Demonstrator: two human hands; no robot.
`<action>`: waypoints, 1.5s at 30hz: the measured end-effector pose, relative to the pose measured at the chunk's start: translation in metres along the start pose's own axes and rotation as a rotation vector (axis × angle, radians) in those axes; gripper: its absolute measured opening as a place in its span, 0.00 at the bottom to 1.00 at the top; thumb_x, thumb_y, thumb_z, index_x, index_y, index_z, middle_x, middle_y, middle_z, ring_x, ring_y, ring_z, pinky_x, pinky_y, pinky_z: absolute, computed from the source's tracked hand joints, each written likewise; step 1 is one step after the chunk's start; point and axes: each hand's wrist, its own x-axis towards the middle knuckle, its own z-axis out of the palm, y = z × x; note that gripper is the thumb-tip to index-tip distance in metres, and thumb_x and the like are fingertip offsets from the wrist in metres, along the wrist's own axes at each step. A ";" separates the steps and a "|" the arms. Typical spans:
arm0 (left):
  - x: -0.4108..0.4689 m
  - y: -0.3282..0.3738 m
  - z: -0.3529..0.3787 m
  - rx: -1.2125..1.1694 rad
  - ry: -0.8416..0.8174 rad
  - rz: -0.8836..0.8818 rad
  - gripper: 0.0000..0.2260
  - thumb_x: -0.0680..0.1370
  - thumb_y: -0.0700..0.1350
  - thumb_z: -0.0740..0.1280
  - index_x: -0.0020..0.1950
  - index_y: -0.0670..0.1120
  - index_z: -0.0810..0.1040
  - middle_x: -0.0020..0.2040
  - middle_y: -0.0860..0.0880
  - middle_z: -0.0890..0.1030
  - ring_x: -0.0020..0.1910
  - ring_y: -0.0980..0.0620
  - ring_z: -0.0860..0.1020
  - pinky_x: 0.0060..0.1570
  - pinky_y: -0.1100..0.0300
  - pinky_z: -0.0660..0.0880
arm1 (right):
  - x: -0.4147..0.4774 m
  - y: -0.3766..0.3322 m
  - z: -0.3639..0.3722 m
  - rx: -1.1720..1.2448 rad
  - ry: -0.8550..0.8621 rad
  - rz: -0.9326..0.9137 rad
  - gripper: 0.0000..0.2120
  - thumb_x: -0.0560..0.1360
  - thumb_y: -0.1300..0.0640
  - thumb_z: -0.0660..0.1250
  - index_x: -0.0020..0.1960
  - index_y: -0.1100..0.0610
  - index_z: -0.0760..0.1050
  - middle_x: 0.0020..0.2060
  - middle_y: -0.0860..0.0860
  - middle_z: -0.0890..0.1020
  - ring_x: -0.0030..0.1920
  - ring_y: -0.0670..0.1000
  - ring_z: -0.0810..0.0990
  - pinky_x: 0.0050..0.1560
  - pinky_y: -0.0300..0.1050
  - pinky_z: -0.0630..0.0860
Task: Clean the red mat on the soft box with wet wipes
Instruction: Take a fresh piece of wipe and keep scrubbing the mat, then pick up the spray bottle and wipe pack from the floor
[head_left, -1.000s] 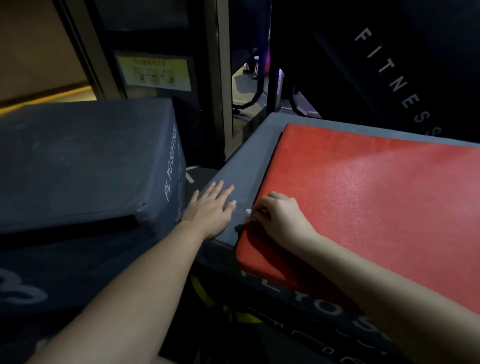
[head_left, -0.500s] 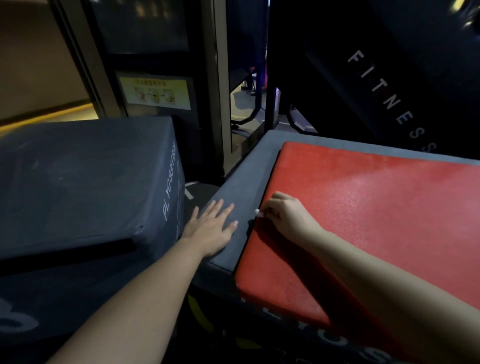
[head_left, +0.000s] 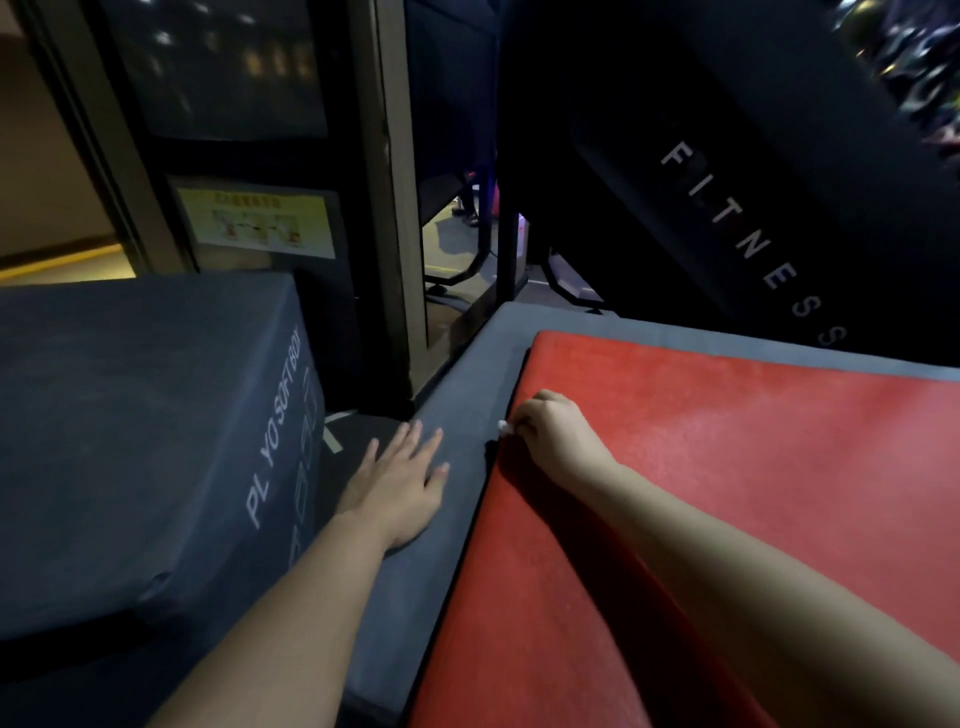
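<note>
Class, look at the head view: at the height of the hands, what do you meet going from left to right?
Left box → left hand, flat on the grey box top → wipe → right hand pinching it → red mat.

The red mat (head_left: 727, 467) looks finely grained with a slight sheen; the soft box (head_left: 457, 415) beneath, matt grey cloth.

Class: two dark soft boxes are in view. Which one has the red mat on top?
The right box: the red mat covers most of its top. The left box has a bare top, with white lettering on its side.
</note>
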 end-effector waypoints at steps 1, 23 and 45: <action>0.001 -0.001 0.002 0.008 0.006 0.008 0.26 0.86 0.58 0.45 0.84 0.55 0.46 0.84 0.53 0.42 0.81 0.58 0.39 0.80 0.51 0.37 | 0.015 0.011 0.006 -0.008 0.020 0.019 0.06 0.75 0.58 0.71 0.41 0.60 0.82 0.39 0.55 0.78 0.42 0.57 0.78 0.46 0.45 0.72; -0.001 -0.002 0.008 -0.006 0.056 0.026 0.35 0.74 0.66 0.31 0.82 0.60 0.39 0.82 0.59 0.36 0.78 0.65 0.33 0.80 0.55 0.38 | 0.178 0.140 0.021 -0.133 0.138 0.407 0.14 0.75 0.51 0.71 0.52 0.61 0.83 0.53 0.62 0.79 0.56 0.65 0.77 0.56 0.54 0.74; -0.038 0.042 -0.028 0.314 0.287 0.050 0.24 0.81 0.49 0.63 0.75 0.42 0.73 0.61 0.37 0.80 0.57 0.37 0.77 0.53 0.41 0.73 | -0.161 -0.014 -0.111 0.295 0.243 0.428 0.14 0.75 0.40 0.69 0.42 0.52 0.79 0.32 0.43 0.83 0.33 0.41 0.81 0.37 0.38 0.76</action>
